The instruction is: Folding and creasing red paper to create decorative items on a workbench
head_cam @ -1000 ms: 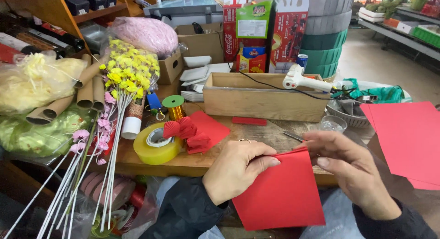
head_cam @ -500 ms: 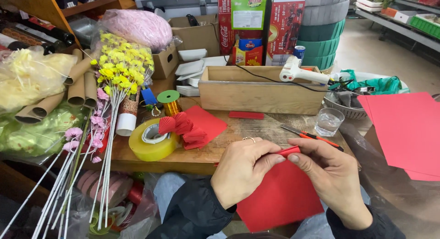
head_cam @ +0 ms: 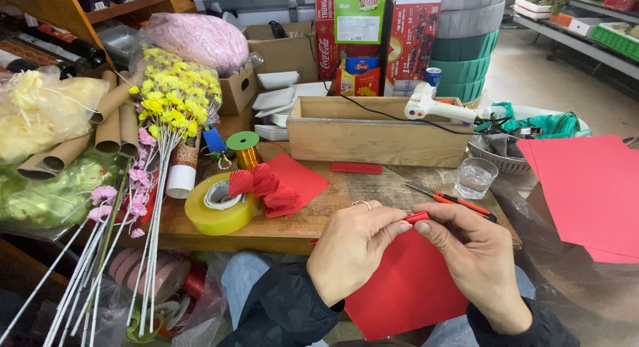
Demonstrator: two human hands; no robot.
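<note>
Red paper sheet (head_cam: 406,287): top edge pinched in both hands' closed grip, hanging below.

Yellow tape roll (head_cam: 219,204), glue gun (head_cam: 432,108), water glass (head_cam: 476,177), wooden box (head_cam: 379,139).

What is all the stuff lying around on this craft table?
red paper sheet: one, red, pinched at its top edge by both hands
folded paper fans: several, red, on the table beside the tape
tape roll: one, yellow, table's front left
wooden box: one, pale, table's middle
glue gun: one, white, on the box
glass: one, clear, right
cutter: one, orange, by the glass
artificial flowers: bunch, yellow, left
left hand: ringed
right hand: bare
</note>
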